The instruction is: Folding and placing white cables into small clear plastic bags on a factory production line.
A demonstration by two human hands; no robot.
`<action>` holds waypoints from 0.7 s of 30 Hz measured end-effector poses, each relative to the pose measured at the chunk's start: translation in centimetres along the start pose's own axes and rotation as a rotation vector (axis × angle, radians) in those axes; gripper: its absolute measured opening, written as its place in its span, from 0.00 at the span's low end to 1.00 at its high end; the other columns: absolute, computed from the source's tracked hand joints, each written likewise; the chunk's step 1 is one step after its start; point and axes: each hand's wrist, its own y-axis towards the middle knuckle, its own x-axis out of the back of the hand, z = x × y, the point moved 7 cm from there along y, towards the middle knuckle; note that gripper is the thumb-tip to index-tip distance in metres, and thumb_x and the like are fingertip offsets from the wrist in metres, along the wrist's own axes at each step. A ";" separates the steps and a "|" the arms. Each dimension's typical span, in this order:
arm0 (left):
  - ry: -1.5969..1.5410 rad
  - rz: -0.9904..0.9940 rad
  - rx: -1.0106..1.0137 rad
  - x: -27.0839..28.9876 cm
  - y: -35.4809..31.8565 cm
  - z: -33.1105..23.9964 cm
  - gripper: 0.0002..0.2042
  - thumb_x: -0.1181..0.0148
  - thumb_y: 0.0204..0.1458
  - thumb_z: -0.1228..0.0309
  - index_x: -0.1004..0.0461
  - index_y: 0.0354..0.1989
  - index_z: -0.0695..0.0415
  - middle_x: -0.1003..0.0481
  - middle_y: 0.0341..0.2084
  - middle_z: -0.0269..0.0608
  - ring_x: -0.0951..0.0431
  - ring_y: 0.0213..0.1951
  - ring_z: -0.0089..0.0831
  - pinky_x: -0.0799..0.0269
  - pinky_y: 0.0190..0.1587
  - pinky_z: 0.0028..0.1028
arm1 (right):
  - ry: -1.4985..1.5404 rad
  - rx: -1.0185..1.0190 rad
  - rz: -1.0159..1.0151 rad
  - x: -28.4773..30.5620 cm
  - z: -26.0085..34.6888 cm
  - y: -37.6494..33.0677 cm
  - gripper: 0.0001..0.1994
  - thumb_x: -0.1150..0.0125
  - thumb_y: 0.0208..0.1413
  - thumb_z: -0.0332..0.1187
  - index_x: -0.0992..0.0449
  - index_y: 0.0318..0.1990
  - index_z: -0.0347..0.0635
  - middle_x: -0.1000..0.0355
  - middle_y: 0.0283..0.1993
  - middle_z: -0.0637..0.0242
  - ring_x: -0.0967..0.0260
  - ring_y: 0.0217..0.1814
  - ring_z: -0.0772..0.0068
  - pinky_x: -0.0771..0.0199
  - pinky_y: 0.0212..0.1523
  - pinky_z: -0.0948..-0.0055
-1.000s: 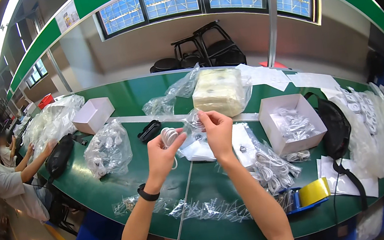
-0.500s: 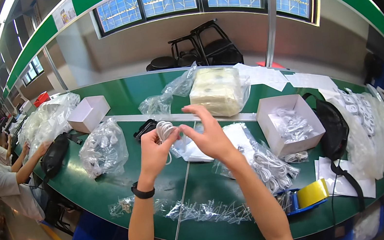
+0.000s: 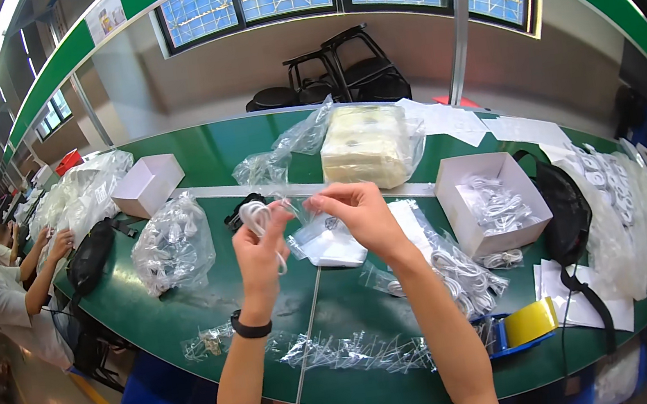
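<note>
A coiled white cable (image 3: 257,219) is gripped in my left hand (image 3: 259,254), raised above the middle of the green table. To its right, my right hand (image 3: 360,217) has thumb and fingers pinched together, pointing toward the coil. Something thin and clear shows in the gap between the hands; whether the right fingers hold it, I cannot make out. Below the hands lies a stack of white sheets or packets (image 3: 331,246) with clear plastic. A small black object (image 3: 242,211) sits behind the left hand, partly covered.
White cables (image 3: 467,285) lie right, beside an open white box (image 3: 502,239) of bagged items. A tape dispenser (image 3: 527,325) and clear strips (image 3: 361,354) lie along the near edge. A filled clear bag (image 3: 173,248) stands left; a wrapped block (image 3: 365,146) is behind. Another person (image 3: 10,295) works far left.
My hands have moved apart, the right one away from the coil, its fingers now pinched rather than spread. The left hand still holds the cable, slightly further left.
</note>
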 end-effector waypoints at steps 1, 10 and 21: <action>0.001 -0.003 0.000 -0.4 -0.2 0.4 0.10 0.33 0.52 0.69 0.21 0.38 0.62 0.28 0.20 0.25 0.39 0.16 0.10 0.49 0.17 0.17 | 0.076 0.014 -0.073 0.0 -0.2 0.1 0.10 0.40 0.58 0.30 0.20 0.40 0.30 0.21 0.37 0.64 0.27 0.41 0.79 0.30 0.46 0.78; 0.332 -0.074 -0.290 0.0 -0.3 -0.4 0.06 0.35 0.53 0.73 0.22 0.33 0.65 0.22 0.26 0.33 0.26 0.29 0.16 0.32 0.31 0.20 | -0.458 0.315 -0.362 -1.8 3.2 -1.1 0.18 0.33 0.49 0.32 0.25 0.48 0.38 0.32 0.49 0.54 0.33 0.54 0.59 0.34 0.55 0.66; 0.510 0.251 -0.147 -1.0 0.0 0.4 0.06 0.35 0.51 0.74 0.23 0.32 0.66 0.25 0.23 0.30 0.31 0.27 0.13 0.34 0.28 0.19 | -0.746 0.442 -0.020 -3.0 4.9 -1.9 0.11 0.31 0.45 0.30 0.23 0.37 0.39 0.35 0.59 0.56 0.46 0.68 0.46 0.45 0.65 0.55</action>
